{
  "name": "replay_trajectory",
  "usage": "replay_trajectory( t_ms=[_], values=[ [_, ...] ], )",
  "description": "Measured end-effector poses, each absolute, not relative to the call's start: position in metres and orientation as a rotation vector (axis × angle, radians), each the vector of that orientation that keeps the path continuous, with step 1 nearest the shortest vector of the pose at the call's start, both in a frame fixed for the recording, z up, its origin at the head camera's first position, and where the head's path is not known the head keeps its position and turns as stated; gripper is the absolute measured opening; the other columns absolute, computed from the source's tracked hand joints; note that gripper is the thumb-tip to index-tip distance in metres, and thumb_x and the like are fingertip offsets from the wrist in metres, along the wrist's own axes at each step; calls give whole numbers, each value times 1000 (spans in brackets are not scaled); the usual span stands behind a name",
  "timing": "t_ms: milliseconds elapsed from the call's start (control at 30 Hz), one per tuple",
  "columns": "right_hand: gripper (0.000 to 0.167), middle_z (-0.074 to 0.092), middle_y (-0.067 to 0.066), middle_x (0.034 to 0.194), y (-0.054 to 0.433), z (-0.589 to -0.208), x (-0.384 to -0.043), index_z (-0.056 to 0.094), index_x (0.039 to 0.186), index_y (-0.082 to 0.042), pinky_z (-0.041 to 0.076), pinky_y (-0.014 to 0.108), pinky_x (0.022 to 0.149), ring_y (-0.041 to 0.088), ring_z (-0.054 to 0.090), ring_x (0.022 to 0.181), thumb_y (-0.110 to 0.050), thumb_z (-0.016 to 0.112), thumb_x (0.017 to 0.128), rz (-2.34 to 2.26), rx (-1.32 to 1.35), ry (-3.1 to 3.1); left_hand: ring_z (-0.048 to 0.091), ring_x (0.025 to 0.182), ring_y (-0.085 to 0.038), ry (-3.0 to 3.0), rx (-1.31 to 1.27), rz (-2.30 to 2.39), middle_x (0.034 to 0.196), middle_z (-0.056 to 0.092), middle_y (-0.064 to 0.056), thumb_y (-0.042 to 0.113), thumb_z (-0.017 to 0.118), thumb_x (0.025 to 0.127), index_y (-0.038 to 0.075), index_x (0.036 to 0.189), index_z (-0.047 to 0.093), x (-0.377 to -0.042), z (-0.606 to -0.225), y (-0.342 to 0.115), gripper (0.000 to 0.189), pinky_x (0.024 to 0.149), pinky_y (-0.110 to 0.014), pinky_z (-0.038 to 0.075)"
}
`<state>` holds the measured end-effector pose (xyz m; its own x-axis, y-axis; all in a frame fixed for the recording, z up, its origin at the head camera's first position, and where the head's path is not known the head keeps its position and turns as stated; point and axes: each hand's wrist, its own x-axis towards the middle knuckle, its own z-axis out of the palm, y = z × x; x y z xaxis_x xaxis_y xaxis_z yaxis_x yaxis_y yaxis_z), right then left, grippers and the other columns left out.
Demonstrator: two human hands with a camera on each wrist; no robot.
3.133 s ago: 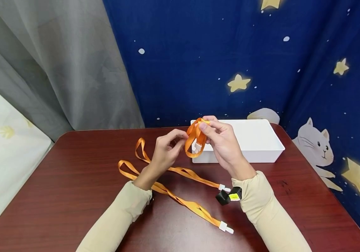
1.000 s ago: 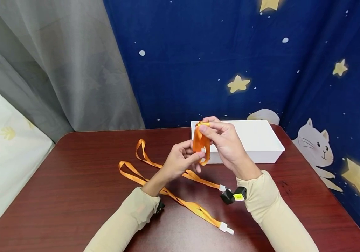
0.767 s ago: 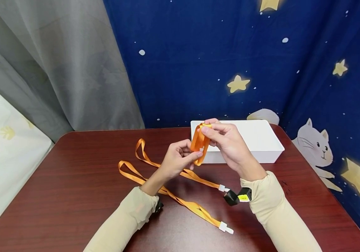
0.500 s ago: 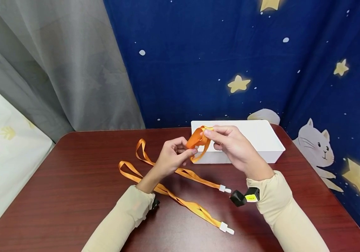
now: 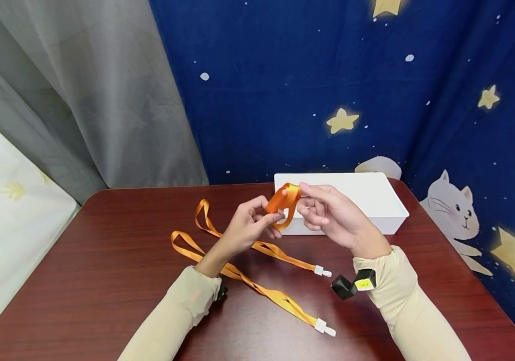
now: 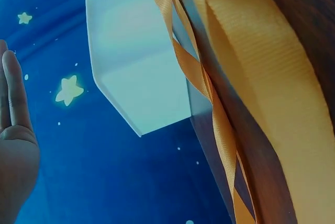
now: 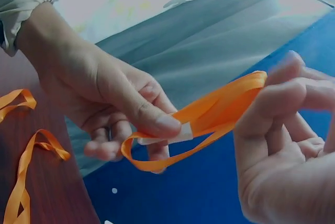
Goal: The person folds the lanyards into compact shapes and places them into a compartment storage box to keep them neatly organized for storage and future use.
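Observation:
An orange lanyard [image 5: 290, 193], wound into a flat coil, hangs in the air between my hands, in front of the white box. My left hand [image 5: 247, 224] pinches its lower left end between thumb and fingers. In the right wrist view the thumb presses on the white fitting [image 7: 180, 134] inside the coil. My right hand [image 5: 336, 213] has its thumb and index fingertips at the coil's upper right end, the other fingers curled. Two more orange lanyards lie stretched out on the table, the far one [image 5: 280, 253] and the near one [image 5: 262, 290], each with a white clip at its right end.
The open white box [image 5: 352, 224] stands at the table's back right, behind the hands. The dark red table [image 5: 104, 271] has a rounded back edge against grey and blue starry curtains [image 5: 257, 100]. A black wrist camera [image 5: 345, 287] sits below my right wrist.
The left hand has gone from beside the coil to pinching its lower end. The coil has tilted toward the left, and the right hand has shifted right, its thumb moving toward the coil's end.

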<state>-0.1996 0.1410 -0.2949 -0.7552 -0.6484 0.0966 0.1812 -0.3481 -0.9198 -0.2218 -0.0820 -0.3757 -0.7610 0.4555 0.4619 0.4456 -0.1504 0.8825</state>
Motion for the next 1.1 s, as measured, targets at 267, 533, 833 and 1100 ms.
replay_trajectory(
  t_ms=[267,533,833,1100],
  values=[
    [37,73,12,111,140,-297,-199,62,123,-5,31,26,52,11,52,49,-35,47,106,-2105,-724,1291,71,58,-28,1885,1062,2102,91,68,-32,1,47,103,-6,98,41,-217,-373,-79,11,55,-60,52],
    [35,65,16,128,141,-303,-202,63,126,-8,47,25,56,15,62,56,-32,49,105,-2139,-851,1145,66,52,-21,1926,1148,2175,77,65,-19,-2,53,100,-7,94,45,-219,-369,-78,11,50,-37,57],
    [36,51,17,145,140,-304,-202,65,130,-14,48,27,65,18,67,64,-33,47,106,-2150,-983,1115,62,48,-18,1922,1061,2342,74,68,-9,-3,62,95,-7,87,53,-216,-366,-77,13,50,-30,55],
    [56,52,15,145,139,-304,-200,44,148,-1,54,34,78,22,69,65,-36,49,105,-2120,-1055,1414,55,46,-16,2012,805,2381,65,65,-11,5,71,92,-3,86,61,-212,-360,-76,13,50,-24,49]
  ],
)
